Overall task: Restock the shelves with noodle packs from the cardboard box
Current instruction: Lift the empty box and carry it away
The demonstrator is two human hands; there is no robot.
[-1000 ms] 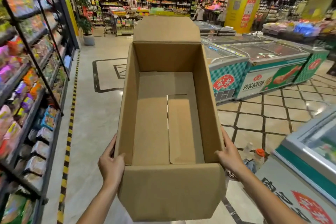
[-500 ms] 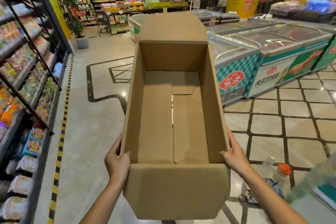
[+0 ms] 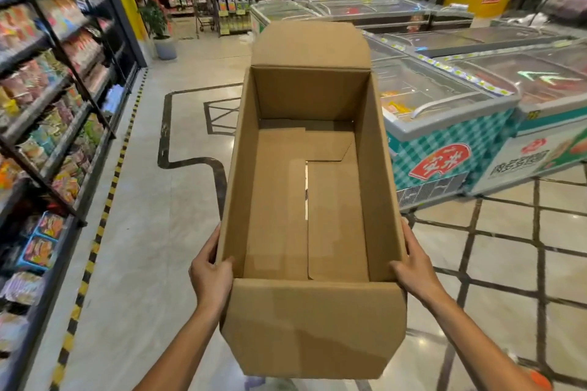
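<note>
An open brown cardboard box point(image 3: 378, 174) is carried in front of me above the aisle floor, with nothing inside it and its end flaps folded outward. My left hand point(image 3: 209, 273) grips the box's near left corner, thumb hooked over the rim. On the opposite side my right hand point(image 3: 416, 267) grips the near right corner, thumb inside the wall. Dark shelves point(image 3: 47, 111) along the left carry many colourful noodle packs point(image 3: 41, 244).
Chest freezers point(image 3: 444, 124) with glass lids line the right side. A black-and-yellow striped strip point(image 3: 104, 213) runs on the floor beside the shelves. A potted plant point(image 3: 162, 35) stands at the shelf's far end. More store racks and a person stand far ahead.
I have moved forward along the aisle with the box; the freezers and shelves have drawn nearer and shifted in view. Both hands keep the same hold on the box corners.
</note>
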